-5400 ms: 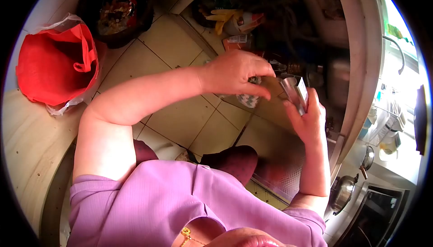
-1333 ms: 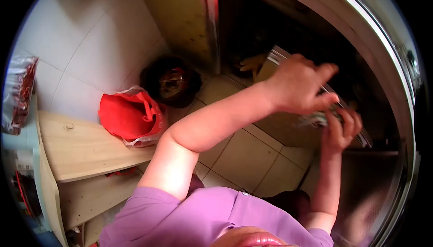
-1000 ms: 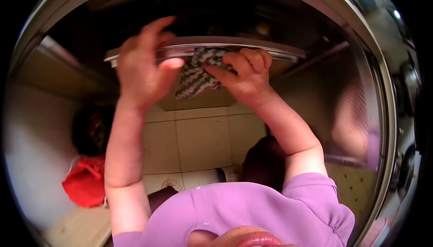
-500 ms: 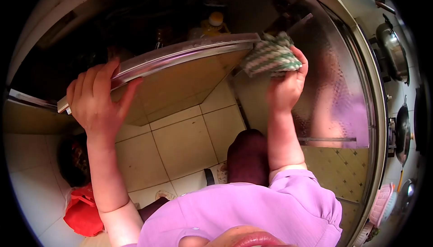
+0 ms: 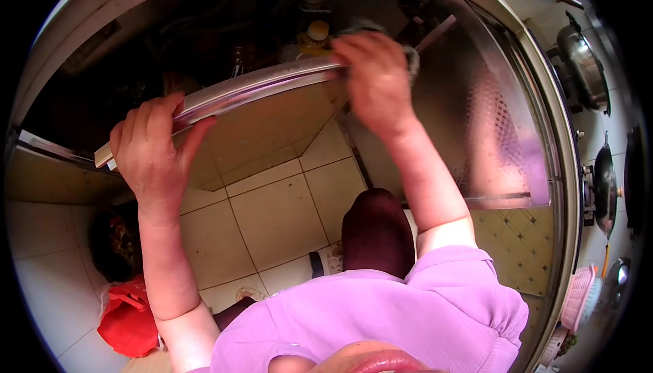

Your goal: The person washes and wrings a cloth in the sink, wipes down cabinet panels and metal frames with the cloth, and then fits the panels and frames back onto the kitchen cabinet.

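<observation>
My left hand [image 5: 153, 158] is closed over the metal-trimmed edge of a cabinet door [image 5: 272, 124], near its left end, with the thumb on the outer face. At the other end of that edge is my right hand [image 5: 381, 87], slightly blurred, its fingers curled over the trim. It holds a striped green and white cloth [image 5: 413, 63], mostly hidden behind the hand. Inside the dark cabinet, just behind the edge, stands a bottle with a yellow cap [image 5: 317, 30].
A shiny metal panel [image 5: 452, 128] stands to the right. Beyond it are a lidded pan [image 5: 581, 63], a wok [image 5: 604, 186] and a pink basket [image 5: 578, 295]. A red bag [image 5: 128, 322] and a dark pot [image 5: 114, 244] sit at the lower left on the tiled floor [image 5: 272, 213].
My right hand has moved left and up with the cloth, from beside the door's right end onto its top edge. My left hand keeps its grip on the door.
</observation>
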Action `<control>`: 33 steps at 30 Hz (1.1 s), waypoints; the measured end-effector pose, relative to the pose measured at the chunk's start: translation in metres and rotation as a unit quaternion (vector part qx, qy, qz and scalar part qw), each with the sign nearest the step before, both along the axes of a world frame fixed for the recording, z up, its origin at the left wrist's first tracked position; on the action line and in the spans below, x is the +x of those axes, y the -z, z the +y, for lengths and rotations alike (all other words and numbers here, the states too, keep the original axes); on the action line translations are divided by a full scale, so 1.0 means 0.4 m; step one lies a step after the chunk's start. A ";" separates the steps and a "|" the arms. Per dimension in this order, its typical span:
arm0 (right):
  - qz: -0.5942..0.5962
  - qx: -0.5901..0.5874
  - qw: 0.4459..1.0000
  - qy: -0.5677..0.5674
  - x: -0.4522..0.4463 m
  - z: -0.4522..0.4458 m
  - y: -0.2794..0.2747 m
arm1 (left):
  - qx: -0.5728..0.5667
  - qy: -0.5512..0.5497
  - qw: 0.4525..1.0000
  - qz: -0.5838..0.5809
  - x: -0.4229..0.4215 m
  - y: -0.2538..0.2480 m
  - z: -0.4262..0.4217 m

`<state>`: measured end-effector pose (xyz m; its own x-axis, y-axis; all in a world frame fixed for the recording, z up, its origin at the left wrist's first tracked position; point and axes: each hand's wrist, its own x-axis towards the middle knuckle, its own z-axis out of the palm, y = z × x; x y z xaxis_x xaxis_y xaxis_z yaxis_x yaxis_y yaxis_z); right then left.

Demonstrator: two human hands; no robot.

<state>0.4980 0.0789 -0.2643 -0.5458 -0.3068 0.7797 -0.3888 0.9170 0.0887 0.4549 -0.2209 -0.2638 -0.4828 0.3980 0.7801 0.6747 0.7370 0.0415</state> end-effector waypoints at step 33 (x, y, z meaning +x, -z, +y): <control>-0.131 -0.016 0.990 -0.048 -0.010 -0.196 -0.057 | 0.494 0.189 0.750 -0.398 -0.039 0.341 -0.248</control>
<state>0.4939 0.0004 -0.2417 -0.7008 -0.3445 0.6247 -0.4796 0.8757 -0.0551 0.4393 -0.3200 -0.4001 -0.9498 0.0417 0.3099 0.3002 -0.1562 0.9410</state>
